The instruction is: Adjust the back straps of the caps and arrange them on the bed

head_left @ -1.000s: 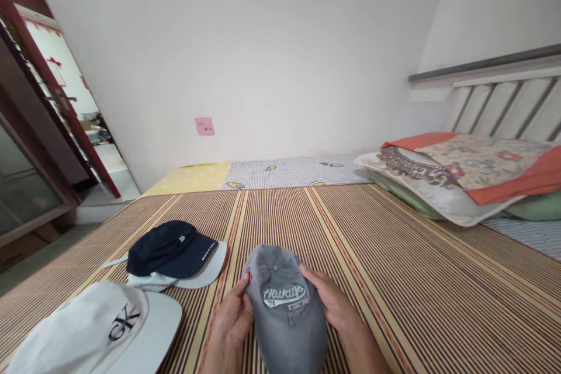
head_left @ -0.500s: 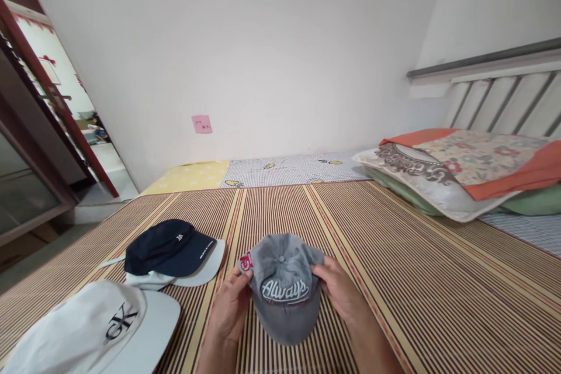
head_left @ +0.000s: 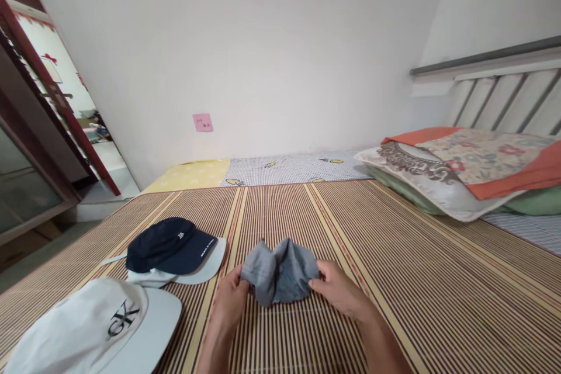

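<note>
A grey cap (head_left: 280, 272) is stretched between my two hands above the striped mat. My left hand (head_left: 230, 301) pinches its left side, and my right hand (head_left: 339, 289) pinches the right side. The crown is creased down the middle; its brim and white lettering are hidden from me. To the left lies a navy cap (head_left: 164, 245) on top of a white one with a pale brim (head_left: 213, 269). Nearer to me sits a white cap with a black CK mark (head_left: 79, 327).
The striped mat (head_left: 421, 292) covers the bed. Pillows with an orange-edged floral cover (head_left: 486, 158) lie at the right by the headboard (head_left: 508, 99). A pink note (head_left: 202, 123) sticks to the wall. A doorway with a red frame (head_left: 94, 158) is at the left.
The grey cap has been tipped, so its lettered front and brim no longer show and its crown is folded in. Both hands keep their hold on its sides.
</note>
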`<state>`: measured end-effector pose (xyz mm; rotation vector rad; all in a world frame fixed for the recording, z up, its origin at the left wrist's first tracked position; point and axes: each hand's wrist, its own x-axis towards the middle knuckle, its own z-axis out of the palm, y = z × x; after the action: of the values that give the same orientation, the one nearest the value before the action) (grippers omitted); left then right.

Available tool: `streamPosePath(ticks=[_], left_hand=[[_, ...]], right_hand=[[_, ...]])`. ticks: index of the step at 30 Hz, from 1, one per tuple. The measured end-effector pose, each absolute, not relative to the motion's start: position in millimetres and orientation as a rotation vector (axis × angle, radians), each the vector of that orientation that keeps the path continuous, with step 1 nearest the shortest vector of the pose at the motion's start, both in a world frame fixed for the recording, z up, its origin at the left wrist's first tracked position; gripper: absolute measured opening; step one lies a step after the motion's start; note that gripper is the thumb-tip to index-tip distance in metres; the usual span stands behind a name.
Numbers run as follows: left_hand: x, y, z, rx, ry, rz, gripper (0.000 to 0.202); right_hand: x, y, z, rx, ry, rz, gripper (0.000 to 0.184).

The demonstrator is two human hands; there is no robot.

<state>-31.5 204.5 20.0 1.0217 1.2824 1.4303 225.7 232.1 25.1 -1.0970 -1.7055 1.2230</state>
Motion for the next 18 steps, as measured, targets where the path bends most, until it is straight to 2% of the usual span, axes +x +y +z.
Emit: streamPosePath(ticks=[1,6,11,16,18], left_hand=[[-33,205,17,1.062,1.325,1.389,0.026],[-35,206,9,1.238,1.4,1.274,0.03],[-29,203,16,1.116,1.29,1.2,0.006],[-32,199,23,1.03,1.152,1.272,0.01],[-37,197,23,0.907,1.11,1.322,0.021]], right_hand=[[227,231,24,-1.129,-1.766,1.234,0.008],[228,228,16,-1.276,-1.872,1.18,0.028],[227,232,12,-1.249,-1.859,1.055,0.021],[233,234,21,-1.111,-1.776,1.165,0.013],[236,233,26,-1.058,-1.724,1.22,0.015]])
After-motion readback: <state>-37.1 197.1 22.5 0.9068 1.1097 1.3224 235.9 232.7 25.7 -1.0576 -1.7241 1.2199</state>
